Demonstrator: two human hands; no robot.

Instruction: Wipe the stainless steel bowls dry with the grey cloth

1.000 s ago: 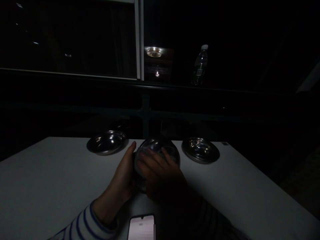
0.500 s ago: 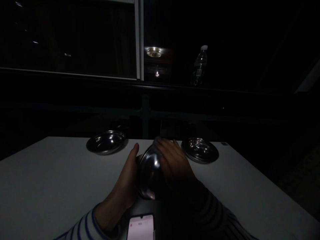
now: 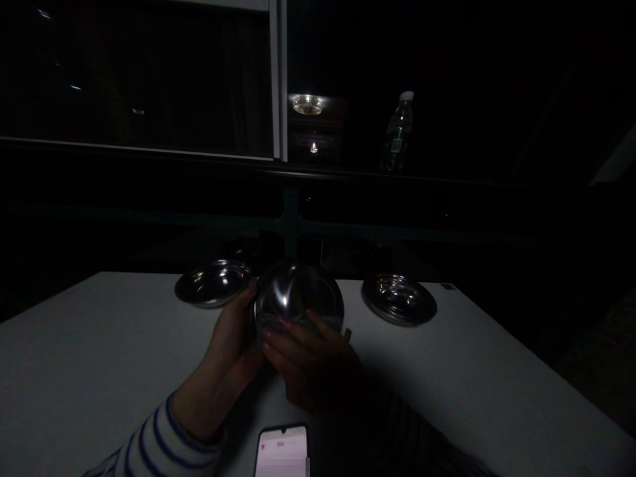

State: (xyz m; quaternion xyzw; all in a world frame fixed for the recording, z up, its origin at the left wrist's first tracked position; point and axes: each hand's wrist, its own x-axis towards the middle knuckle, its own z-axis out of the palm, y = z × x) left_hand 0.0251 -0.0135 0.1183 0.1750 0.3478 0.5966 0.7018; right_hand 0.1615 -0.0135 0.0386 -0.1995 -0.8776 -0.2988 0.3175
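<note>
A shiny metal bowl (image 3: 298,288) is held up over the table, its rounded underside facing me. My left hand (image 3: 232,341) grips the bowl's left edge; its fingers behind the rim are hidden. Against the lower part of the underside presses my right hand (image 3: 313,361), holding a thin greyish cloth (image 3: 325,320) under its fingers. A bit of the cloth sticks out at the right, though darkness blurs its shape.
Metal bowls stand at the back of the white table (image 3: 149,344): one bowl (image 3: 213,283) left, a stack of bowls (image 3: 399,299) right. A lit phone (image 3: 281,450) lies at the near edge. Beyond, a plastic bottle (image 3: 399,129) stands by the dark window.
My right hand has slid down and toward me across the bowl with the cloth. The bowl has turned its underside more toward me, and my left hand has shifted left.
</note>
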